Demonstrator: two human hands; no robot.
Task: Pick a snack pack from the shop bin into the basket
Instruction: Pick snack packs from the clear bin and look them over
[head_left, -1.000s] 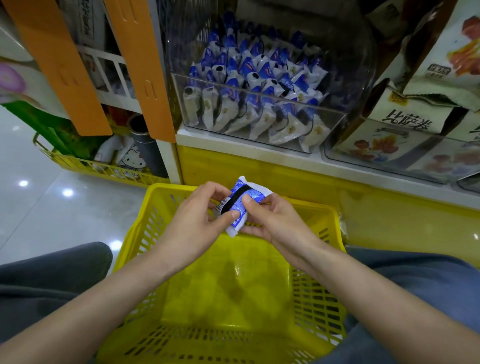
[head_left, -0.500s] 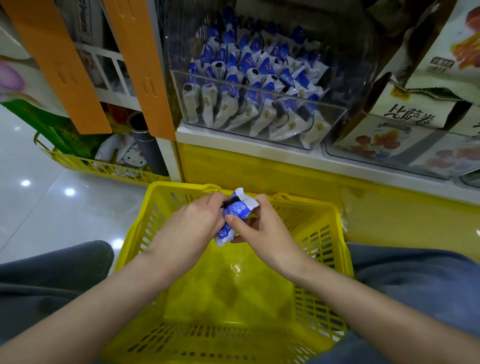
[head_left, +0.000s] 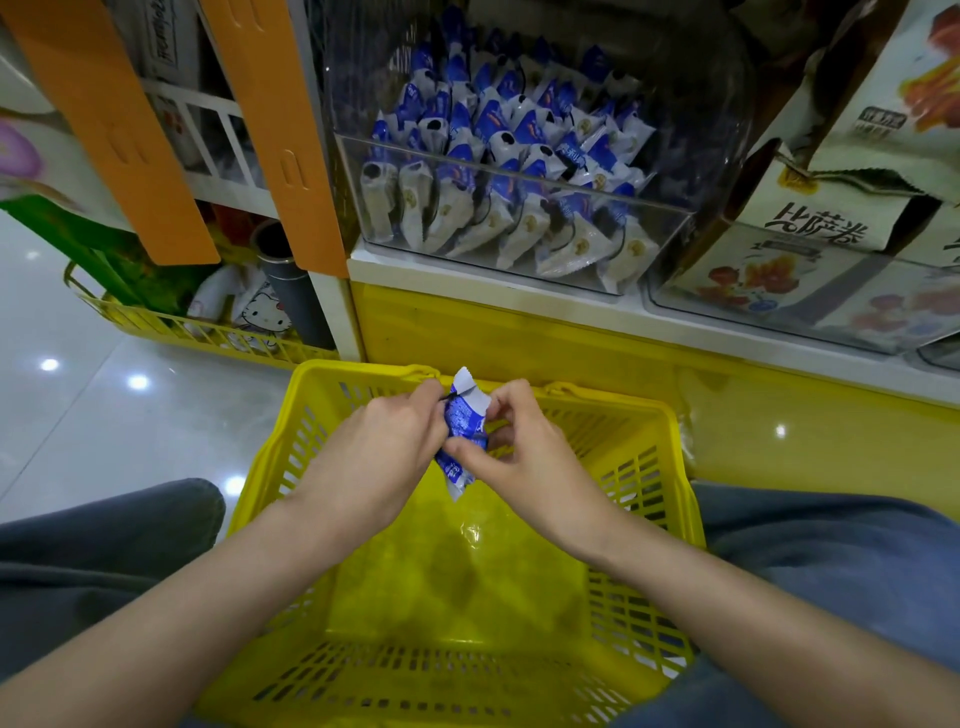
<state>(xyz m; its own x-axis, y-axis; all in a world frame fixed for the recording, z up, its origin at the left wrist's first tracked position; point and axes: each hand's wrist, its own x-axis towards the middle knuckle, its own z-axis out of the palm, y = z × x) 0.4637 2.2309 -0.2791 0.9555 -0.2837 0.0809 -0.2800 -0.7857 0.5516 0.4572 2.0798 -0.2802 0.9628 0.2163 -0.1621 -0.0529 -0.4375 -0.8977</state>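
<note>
Shelved clear plastic bin (head_left: 519, 175) behind; we pinch the blue-and-white foil snack pack (head_left: 462, 427) between curled left hand (head_left: 379, 457) and right hand (head_left: 524, 460), now lower over the yellow plastic lattice basket (head_left: 649, 467); release nears.

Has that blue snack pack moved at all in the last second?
Yes. The snack pack has sunk slightly against the far rim of the basket and turned more upright. The left hand and right hand grip it.

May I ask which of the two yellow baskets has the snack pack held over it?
The plastic basket between the legs: left hand and right hand hold the snack pack above it. The other basket stands far left.
</note>
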